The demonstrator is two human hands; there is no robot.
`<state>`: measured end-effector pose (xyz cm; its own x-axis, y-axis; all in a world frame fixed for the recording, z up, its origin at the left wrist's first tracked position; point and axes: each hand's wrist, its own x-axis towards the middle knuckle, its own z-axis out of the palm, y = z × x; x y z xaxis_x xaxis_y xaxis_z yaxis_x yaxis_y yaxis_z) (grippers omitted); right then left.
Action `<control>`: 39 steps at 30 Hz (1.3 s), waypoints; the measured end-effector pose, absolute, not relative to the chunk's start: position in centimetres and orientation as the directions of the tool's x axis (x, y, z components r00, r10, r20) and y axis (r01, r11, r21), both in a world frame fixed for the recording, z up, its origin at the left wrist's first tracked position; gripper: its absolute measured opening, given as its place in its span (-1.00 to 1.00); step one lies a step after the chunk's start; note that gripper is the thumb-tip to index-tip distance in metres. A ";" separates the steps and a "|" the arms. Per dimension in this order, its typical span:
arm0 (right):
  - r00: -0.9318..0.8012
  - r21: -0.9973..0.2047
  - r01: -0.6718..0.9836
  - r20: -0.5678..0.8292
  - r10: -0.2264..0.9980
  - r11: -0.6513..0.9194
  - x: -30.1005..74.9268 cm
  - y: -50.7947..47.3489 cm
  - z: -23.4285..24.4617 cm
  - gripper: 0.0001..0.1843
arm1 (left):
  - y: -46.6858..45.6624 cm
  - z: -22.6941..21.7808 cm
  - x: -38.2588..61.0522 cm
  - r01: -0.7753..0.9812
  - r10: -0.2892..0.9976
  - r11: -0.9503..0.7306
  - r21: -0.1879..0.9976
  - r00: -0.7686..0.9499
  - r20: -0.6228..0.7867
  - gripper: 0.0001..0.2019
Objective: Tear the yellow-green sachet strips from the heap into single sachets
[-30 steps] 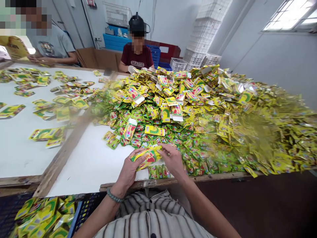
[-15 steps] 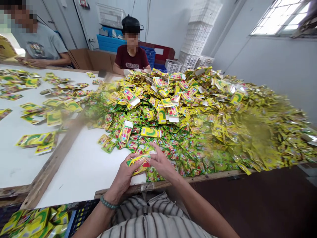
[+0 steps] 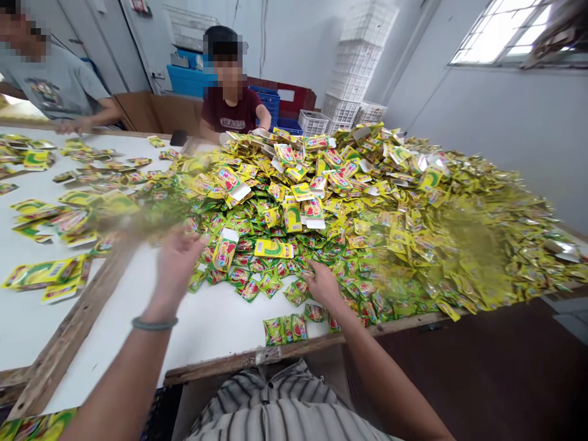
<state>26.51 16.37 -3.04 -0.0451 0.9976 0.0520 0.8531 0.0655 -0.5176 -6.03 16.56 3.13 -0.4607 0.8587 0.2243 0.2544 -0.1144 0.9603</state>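
Blurred by motion, my left hand (image 3: 180,260) is raised over the white table left of the heap, thumb apart from its fingers, with nothing visible in it. My right hand (image 3: 325,285) reaches low over green sachets (image 3: 296,291), its fingers spread and fingertips among them; no sachet is clearly gripped. Between the hands, a yellow box (image 3: 274,248) lies flat on the sachets. Another box (image 3: 225,250) with a white end flap leans beside it. At the front edge of the table, several green sachets (image 3: 285,331) lie in a row.
A large heap of yellow packets (image 3: 413,214) covers the table's right side. Boxes (image 3: 41,272) lie left of a wooden divider strip (image 3: 87,306). Two people sit across the table, one in a dark red shirt (image 3: 234,116). White crates (image 3: 351,73) stand behind.
The box held in both hands has left them. My left hand has swung up and left, while my right hand has moved right onto the sachets. The view has shifted slightly.
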 end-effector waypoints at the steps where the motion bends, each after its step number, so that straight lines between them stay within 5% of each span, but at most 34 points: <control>1: -0.051 -0.452 0.890 0.023 0.998 0.056 26.5 16.3 -3.5 -0.55 | 16.2 1.7 -3.8 0.361 0.891 -0.019 0.933 -0.417 0.180 -0.53; 3: -0.057 -0.379 0.924 -0.005 0.998 0.051 26.3 16.2 -4.2 -0.54 | 15.4 -1.0 0.4 0.591 0.956 0.108 0.799 -0.282 0.080 -0.60; 6: -0.070 -0.430 0.900 0.024 0.997 0.074 26.2 16.1 -4.8 -0.56 | 14.5 -3.1 4.3 0.781 0.988 0.027 0.624 -0.117 0.102 -0.59; 9: -0.073 -0.582 0.803 0.119 0.990 0.130 26.2 15.7 -4.2 -0.63 | 14.0 -3.2 5.5 0.764 0.986 -0.027 0.644 -0.085 0.142 -0.61; 14: -0.156 -0.851 0.514 0.035 0.987 0.111 24.4 13.9 -2.4 -0.73 | 13.3 -2.6 6.5 0.361 0.997 -0.075 0.929 0.030 0.069 -0.68; 18: -0.300 -0.959 0.281 -0.061 0.952 0.027 22.6 12.7 -2.5 -0.81 | 12.6 -2.5 6.8 0.093 0.999 0.040 0.995 0.016 -0.041 -0.80; 22: -0.242 -0.986 0.138 -0.123 0.962 -0.092 21.8 12.4 -3.0 -0.76 | 11.8 -2.1 6.6 0.058 0.997 0.057 0.997 -0.054 -0.054 -0.79; 26: -0.045 -0.976 0.218 -0.024 0.999 -0.013 21.1 12.1 -2.5 -0.84 | 10.9 -1.7 6.7 -0.128 0.987 0.131 0.983 -0.075 -0.141 -0.72; 30: -0.149 -0.994 -0.022 -0.105 0.983 -0.109 20.3 11.7 -1.7 -0.80 | 10.3 -1.7 6.6 -0.295 0.971 0.227 0.928 -0.004 -0.239 -0.67; 34: -0.250 -0.889 -0.345 -0.222 0.943 -0.301 19.5 11.5 -1.2 -0.68 | 10.2 -1.6 6.2 -0.549 0.937 0.338 0.764 0.124 -0.326 -0.65; 39: -0.265 -0.890 -0.326 -0.237 0.935 -0.318 19.3 11.6 -1.5 -0.58 | 10.0 -2.0 5.9 -0.653 0.932 0.314 0.689 0.072 -0.356 -0.64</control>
